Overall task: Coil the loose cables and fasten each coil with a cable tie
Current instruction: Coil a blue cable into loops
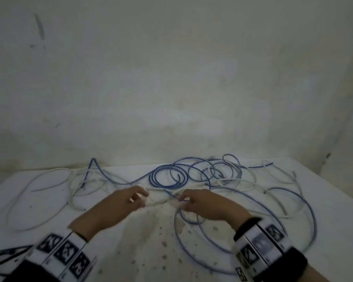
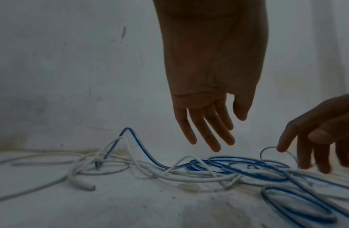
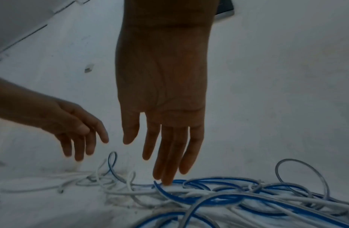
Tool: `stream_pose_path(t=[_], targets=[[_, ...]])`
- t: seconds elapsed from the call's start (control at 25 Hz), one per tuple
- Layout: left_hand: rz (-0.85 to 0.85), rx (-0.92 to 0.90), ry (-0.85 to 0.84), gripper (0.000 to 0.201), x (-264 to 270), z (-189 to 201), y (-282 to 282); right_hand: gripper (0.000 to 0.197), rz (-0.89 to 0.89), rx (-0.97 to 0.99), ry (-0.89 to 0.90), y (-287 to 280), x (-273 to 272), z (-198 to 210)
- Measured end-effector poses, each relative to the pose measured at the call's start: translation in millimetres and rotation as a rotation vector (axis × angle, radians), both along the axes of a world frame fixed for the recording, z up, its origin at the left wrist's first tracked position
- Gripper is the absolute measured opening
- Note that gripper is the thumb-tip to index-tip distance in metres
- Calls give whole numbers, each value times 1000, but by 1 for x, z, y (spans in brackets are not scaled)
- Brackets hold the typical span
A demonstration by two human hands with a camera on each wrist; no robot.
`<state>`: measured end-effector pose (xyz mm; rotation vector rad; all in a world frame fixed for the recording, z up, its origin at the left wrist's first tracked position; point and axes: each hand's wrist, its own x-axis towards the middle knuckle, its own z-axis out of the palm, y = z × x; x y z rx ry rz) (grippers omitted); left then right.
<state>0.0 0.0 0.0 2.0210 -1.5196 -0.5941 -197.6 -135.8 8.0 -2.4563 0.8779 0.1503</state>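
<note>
A person's left hand (image 2: 207, 95) and right hand (image 3: 162, 108) hover, fingers loosely spread and holding nothing, over a tangle of blue cables (image 1: 167, 177) and white cables (image 1: 49, 180) strewn uncoiled across a stained white table (image 1: 143, 241). The right fingertips (image 3: 167, 182) touch a blue strand.

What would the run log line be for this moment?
left hand open, over white cables | right hand open, fingertips at blue cable | cables loose on table | nothing coiled or tied
</note>
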Motion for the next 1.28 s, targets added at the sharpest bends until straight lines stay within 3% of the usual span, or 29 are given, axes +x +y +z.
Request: stream_pose_path(t=[0.24, 0.36, 0.6, 0.72, 0.84, 0.88, 0.92, 0.96, 1.04, 1.16, 1.28], targets=[[-11, 2, 64, 14, -27, -22, 29, 42, -28, -191, 254, 3, 0, -37], [-54, 30, 11, 17, -40, -31, 32, 35, -9, -373, 302, 0, 1, -55], [-69, 55, -17, 21, -41, -27, 7, 21, 16, -445, 320, -1, 4, -56], [-83, 39, -68, 27, -40, -27, -11, 15, 36, -239, 73, 10, 5, -28], [-148, -22, 178, 43, -46, -24, -22, 10, -5, -4, -357, 26, 14, 20], [-202, -51, 258, 52, -50, -21, -23, 13, -26, 96, -507, 31, 20, 33], [-247, -106, 322, 54, -57, -17, -22, 30, -44, 218, -642, 37, 26, 43], [-271, -203, 380, 48, -63, -11, -20, 44, -47, 342, -749, 42, 34, 52], [-252, -419, 529, 25, -72, 4, -17, 42, -63, 458, -842, 51, 54, 67], [-99, -604, 771, 27, -60, 23, -16, 11, -83, 368, -863, 64, 88, 86], [-125, -636, 783, 30, -35, 24, -7, 15, -103, 182, -973, 71, 113, 99]])
